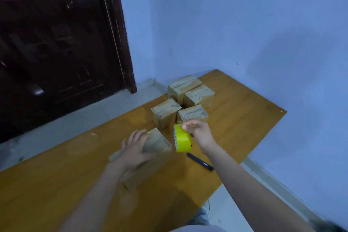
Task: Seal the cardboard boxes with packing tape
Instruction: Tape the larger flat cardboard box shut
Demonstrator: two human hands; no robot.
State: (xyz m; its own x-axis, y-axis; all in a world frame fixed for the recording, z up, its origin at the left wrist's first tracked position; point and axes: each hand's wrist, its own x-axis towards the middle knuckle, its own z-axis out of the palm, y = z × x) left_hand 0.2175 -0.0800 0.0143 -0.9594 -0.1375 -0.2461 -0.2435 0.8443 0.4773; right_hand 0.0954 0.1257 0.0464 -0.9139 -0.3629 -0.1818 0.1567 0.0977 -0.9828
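Observation:
A cardboard box [158, 143] lies in front of me on the wooden table [56, 194]. My left hand [136, 149] rests flat on top of it, fingers spread, blurred by motion. My right hand [198, 131] holds a yellow roll of packing tape [182, 138] upright just right of the box, fingers curled over the roll's top. Beyond them stand several more cardboard boxes in a cluster: front left [165, 112], front right [192, 114], back left [183, 84] and back right [199, 95].
A black pen [200, 161] lies on the table to the right of the near box, under my right forearm. A dark wooden door [56, 43] stands at the left, a blue wall [244, 24] behind. The table's right edge [263, 141] drops to a tiled floor.

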